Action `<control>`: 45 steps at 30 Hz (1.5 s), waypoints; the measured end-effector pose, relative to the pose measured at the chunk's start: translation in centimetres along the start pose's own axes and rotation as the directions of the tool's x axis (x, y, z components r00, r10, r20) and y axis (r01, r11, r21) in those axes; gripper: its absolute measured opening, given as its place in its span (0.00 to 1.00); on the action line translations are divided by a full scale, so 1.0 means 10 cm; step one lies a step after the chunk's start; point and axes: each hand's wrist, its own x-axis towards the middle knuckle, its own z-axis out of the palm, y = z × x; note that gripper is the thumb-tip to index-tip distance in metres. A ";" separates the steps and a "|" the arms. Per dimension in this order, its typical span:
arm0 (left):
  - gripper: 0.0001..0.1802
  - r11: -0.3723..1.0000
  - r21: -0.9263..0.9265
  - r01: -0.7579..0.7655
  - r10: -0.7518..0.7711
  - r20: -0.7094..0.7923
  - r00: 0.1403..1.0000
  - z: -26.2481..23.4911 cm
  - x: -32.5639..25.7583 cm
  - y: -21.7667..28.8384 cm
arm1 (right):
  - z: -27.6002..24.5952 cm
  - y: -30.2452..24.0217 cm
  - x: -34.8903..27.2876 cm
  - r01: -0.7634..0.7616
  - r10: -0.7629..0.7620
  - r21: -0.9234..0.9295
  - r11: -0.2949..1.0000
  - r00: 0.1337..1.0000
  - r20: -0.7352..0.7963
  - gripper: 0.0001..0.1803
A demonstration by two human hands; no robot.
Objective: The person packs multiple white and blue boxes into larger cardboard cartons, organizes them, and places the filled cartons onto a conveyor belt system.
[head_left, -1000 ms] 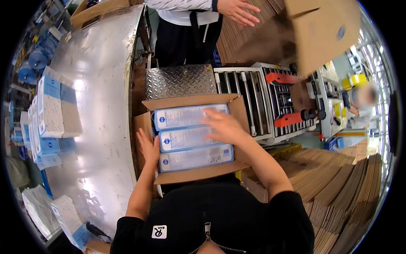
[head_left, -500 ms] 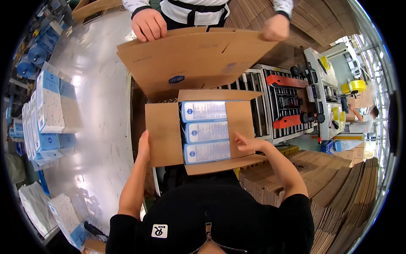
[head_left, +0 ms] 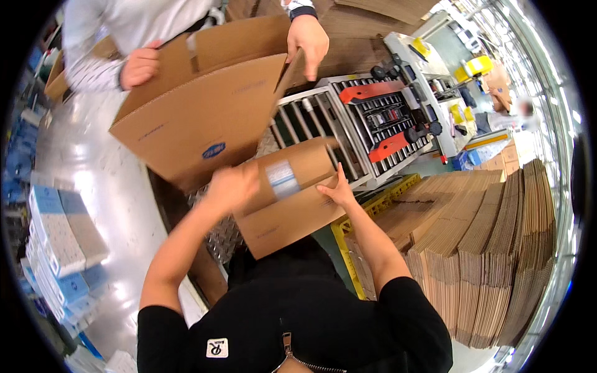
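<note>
The box (head_left: 292, 217) is touched by the spread right hand (head_left: 340, 191); whether the blurred left hand (head_left: 235, 188) grips cannot be told.

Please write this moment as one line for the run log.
left hand: blurred, at carton's left | right hand: spread at its right end | end flaps: folded inward, package between | co-worker's hands: on second carton

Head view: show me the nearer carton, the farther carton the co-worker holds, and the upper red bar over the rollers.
Nearer carton (head_left: 289, 219), head view: its near side panel.
Farther carton (head_left: 202, 116), head view: its printed wall.
Upper red bar (head_left: 371, 92), head view: its middle.
</note>
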 end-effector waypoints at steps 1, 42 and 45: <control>0.28 0.967 0.183 -0.180 0.215 -0.195 0.957 0.68 -0.13 -0.16 | 0.02 -0.02 0.07 0.023 -0.014 0.148 0.989 0.998 -0.062 0.60; 0.25 0.700 -0.579 -0.419 0.631 0.224 0.743 2.71 2.03 1.81 | -0.63 1.19 -1.29 0.134 -0.103 -0.062 0.989 0.925 0.366 0.18; 0.26 0.829 -0.402 -0.390 0.559 0.626 0.544 3.43 1.17 0.39 | -1.46 0.77 -1.84 0.051 -0.052 -0.301 0.952 0.999 0.005 0.13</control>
